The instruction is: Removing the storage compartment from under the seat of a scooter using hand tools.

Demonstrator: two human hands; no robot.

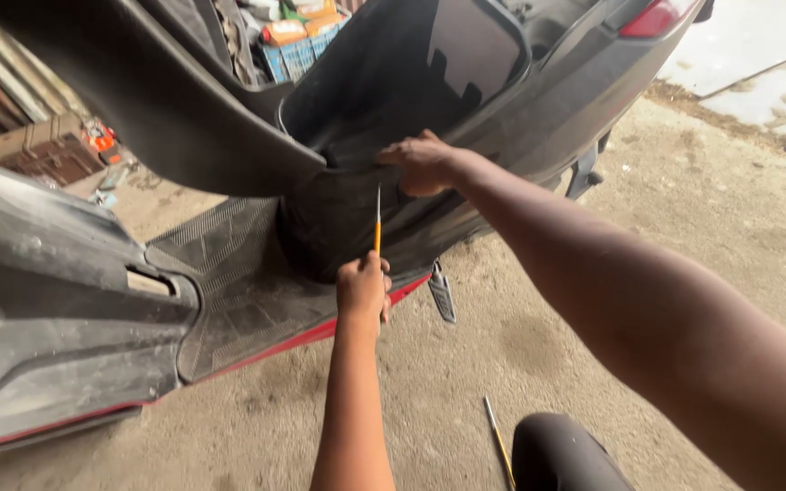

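Scooter (pixel 229 273) seen from above, standing on a dusty concrete floor (pixel 666 227); seat (pixel 166 100) raised, dark body panel (pixel 338 227) below it exposed.

Left hand (pixel 363 289): fingers closed together around the handle end of a thin screwdriver (pixel 377 223) with an orange-yellow shaft. Tool is held nearly upright, tip pointed up against the dark body panel, just under the lip of the raised seat. Whether the tip is seated in a fastener cannot be told.

Right hand (pixel 422 164): placed on the upper edge of the same panel, just above and to the right of the screwdriver tip. Fingers are curled over the panel edge and pressed together; fingertips are hidden behind the edge, so the exact grip cannot be told. Nothing loose is seen in this hand.

Ribbed footboard (pixel 229 264) lies left of the left hand, with a red trim strip (pixel 320 332) along its lower edge. A folded footrest (pixel 441 295) hangs just right of the left hand.

A second thin rod-like tool (pixel 498 441) is lying on the floor at the bottom, beside a dark knee (pixel 561 455). Red tail light (pixel 652 18) is noted at top right. Boxes and clutter (pixel 297 41) are seen behind the scooter, top centre.
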